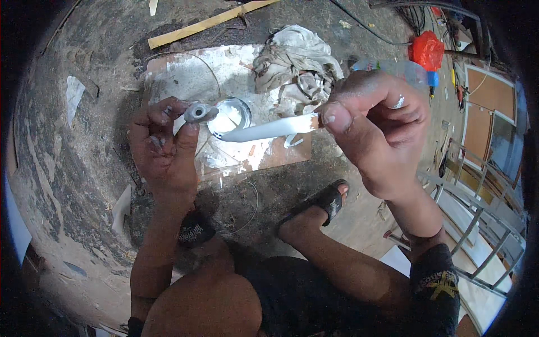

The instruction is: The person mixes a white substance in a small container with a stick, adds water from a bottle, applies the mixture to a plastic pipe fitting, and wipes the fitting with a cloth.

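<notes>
In my left hand (163,137), thumb and fingers close on a small grey fitting (199,112) with a round hole in its end. My right hand (379,121) pinches the bare brown end of a thin stick (275,129). The rest of the stick is coated in white paint and points left, its tip close to the rim of an open round can (245,115). White paint shows inside the can. Whether the tip touches the rim I cannot tell. White paint specks my fingers on both hands.
A paint-splashed board (179,73) lies under the can, with a crumpled rag (297,56) at its far right. Beyond lie a wooden strip (208,25), a clear plastic bottle (407,72) and a red bag (428,50). A metal frame (477,224) stands right.
</notes>
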Action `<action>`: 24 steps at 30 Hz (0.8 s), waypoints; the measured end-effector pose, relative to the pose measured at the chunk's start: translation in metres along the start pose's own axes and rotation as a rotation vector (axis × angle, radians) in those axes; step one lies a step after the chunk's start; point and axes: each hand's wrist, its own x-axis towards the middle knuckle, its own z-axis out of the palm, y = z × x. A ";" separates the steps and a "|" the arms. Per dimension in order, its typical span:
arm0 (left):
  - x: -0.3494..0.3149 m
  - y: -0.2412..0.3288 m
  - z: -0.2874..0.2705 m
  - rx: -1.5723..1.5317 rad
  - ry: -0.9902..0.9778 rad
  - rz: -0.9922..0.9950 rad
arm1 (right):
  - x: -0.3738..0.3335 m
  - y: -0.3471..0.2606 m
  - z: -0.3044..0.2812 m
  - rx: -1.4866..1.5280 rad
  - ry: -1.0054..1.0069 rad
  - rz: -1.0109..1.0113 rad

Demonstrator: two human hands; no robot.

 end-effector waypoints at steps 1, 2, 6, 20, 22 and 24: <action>0.000 0.001 0.001 -0.002 -0.001 0.000 | 0.000 0.000 0.000 -0.004 0.002 -0.016; 0.001 0.003 0.002 0.018 -0.020 0.020 | 0.000 0.000 0.000 -0.006 0.002 -0.031; 0.001 -0.003 0.000 0.056 -0.067 0.084 | 0.001 -0.006 0.001 -0.024 0.008 -0.023; -0.004 0.000 0.009 0.020 -0.164 0.037 | 0.001 -0.002 -0.004 -0.053 -0.074 -0.113; -0.004 -0.002 0.010 0.028 -0.181 0.037 | 0.001 -0.002 -0.005 -0.065 -0.072 -0.126; -0.005 -0.002 0.009 -0.061 -0.148 0.015 | 0.001 -0.003 -0.004 -0.067 -0.073 -0.141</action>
